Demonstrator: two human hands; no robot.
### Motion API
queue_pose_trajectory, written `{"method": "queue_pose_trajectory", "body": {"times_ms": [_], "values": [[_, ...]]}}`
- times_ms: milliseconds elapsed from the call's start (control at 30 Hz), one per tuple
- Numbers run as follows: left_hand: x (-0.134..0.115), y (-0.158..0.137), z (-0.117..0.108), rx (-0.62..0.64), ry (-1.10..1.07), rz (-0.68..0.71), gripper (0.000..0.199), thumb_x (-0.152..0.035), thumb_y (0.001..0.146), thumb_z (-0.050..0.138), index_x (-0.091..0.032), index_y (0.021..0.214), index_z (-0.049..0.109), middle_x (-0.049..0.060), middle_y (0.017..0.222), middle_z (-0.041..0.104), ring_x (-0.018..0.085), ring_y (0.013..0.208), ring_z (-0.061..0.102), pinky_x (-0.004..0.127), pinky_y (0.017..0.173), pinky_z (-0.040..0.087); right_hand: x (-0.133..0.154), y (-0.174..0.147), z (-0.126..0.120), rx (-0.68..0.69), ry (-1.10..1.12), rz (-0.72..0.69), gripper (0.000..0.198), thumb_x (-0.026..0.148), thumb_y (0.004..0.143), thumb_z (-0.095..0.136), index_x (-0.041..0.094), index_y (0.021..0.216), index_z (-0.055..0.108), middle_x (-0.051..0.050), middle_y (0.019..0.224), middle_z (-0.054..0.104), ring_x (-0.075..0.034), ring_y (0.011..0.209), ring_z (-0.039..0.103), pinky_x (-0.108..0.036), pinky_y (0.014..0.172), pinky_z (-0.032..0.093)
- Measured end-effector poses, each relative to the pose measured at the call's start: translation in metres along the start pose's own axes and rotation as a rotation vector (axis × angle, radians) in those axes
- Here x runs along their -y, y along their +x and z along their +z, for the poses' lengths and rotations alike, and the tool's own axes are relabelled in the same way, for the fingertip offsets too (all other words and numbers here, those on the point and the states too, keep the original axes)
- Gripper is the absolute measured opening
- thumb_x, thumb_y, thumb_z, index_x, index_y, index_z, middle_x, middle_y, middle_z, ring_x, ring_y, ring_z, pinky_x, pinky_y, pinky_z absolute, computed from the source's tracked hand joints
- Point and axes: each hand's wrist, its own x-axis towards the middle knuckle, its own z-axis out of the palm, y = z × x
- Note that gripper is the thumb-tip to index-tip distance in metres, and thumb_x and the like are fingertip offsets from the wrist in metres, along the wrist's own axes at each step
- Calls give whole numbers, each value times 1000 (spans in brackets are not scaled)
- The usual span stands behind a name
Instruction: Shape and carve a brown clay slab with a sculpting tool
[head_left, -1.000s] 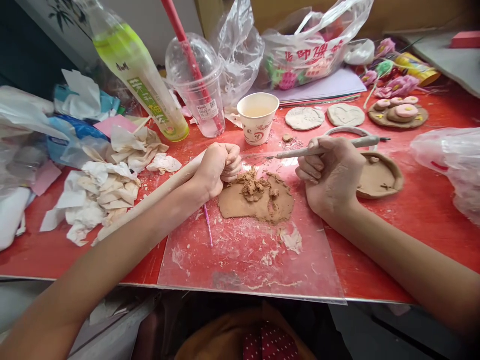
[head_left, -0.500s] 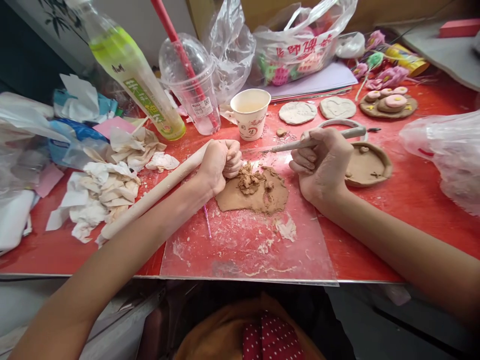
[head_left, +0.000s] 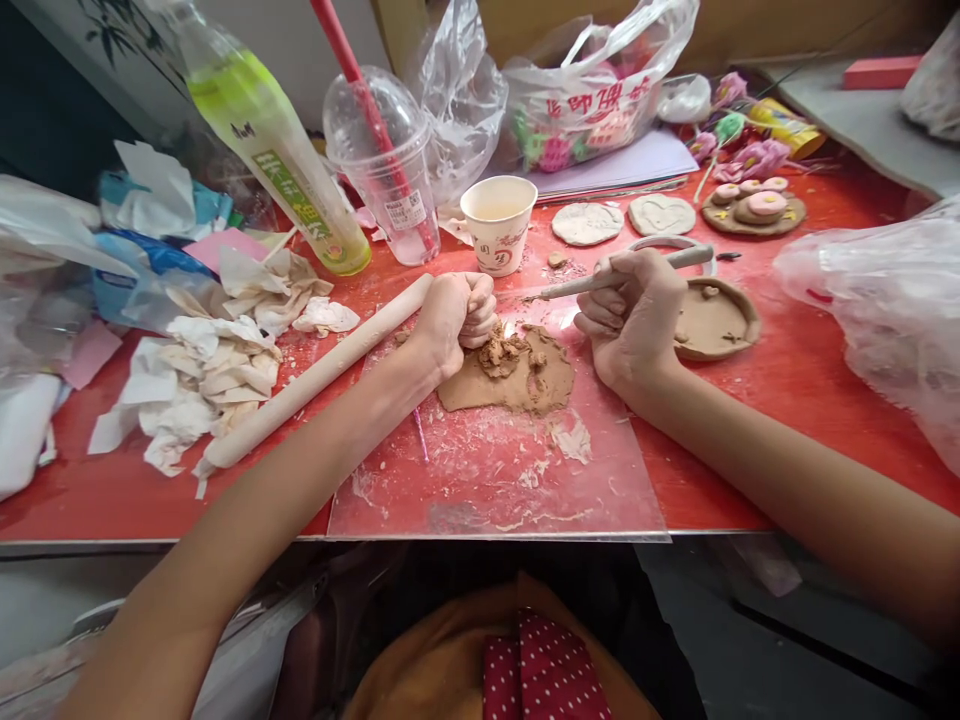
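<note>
My right hand (head_left: 634,315) is closed round a grey, pen-like clay tool (head_left: 574,288); its tip points left, toward my other hand. My left hand (head_left: 461,315) is curled into a fist at the far left edge of the clay, and what its fingers hold, if anything, is hidden. Below and between both hands lies a flat, ragged slab of brown clay (head_left: 510,385) with crumbly lumps on top. It rests on a clear plastic sheet (head_left: 510,500) smeared with clay. A pale rolling pin (head_left: 315,380) lies slanted beside my left forearm.
Behind the hands stand a paper cup (head_left: 499,225), a plastic drink cup (head_left: 382,170) and a green drink bottle (head_left: 270,150). Crumpled tissues (head_left: 217,380) lie left. Toward the right are a round clay dish (head_left: 716,320), pale clay discs (head_left: 587,223) and a plastic bag (head_left: 885,300).
The view has shifted slightly. My left fist sits a little farther right against the clay slab. My right hand keeps its grip on the clay tool, much as before.
</note>
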Motion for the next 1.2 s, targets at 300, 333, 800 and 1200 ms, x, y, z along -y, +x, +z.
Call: {"method": "queue_pose_trajectory", "body": {"times_ms": [300, 333, 800, 1200], "values": [[8, 5, 4, 38, 97, 103, 23, -1, 58, 32, -17, 42, 26, -8, 34, 20, 1, 24, 15, 12, 32, 5, -2, 0, 1, -16, -10, -19, 23, 23, 67, 49, 21, 47, 38, 8, 43, 15, -5, 39, 7, -26, 38, 4], [9, 6, 3, 45, 102, 115, 22, -2, 58, 32, -17, 42, 26, -8, 34, 21, 1, 24, 15, 12, 32, 5, -2, -1, 2, -27, -5, -23, 23, 22, 67, 48, 21, 47, 38, 7, 43, 15, -6, 39, 7, -26, 39, 3], [-32, -39, -28, 24, 931, 510, 25, 3, 59, 34, -15, 57, 51, -3, 54, 51, 6, 49, 46, 17, 47, 35, 0, -11, 6, 232, -151, -128, 7, 25, 72, 49, 22, 69, 55, 6, 43, 29, -8, 39, 17, -28, 41, 8], [-1, -52, -64, 255, 1246, 436, 64, 4, 67, 34, -19, 126, 40, 5, 132, 50, 17, 125, 45, 34, 107, 35, 0, -6, 9, 222, -167, -26, 12, 24, 72, 47, 19, 64, 55, 3, 46, 34, -8, 42, 22, -28, 42, 10]]}}
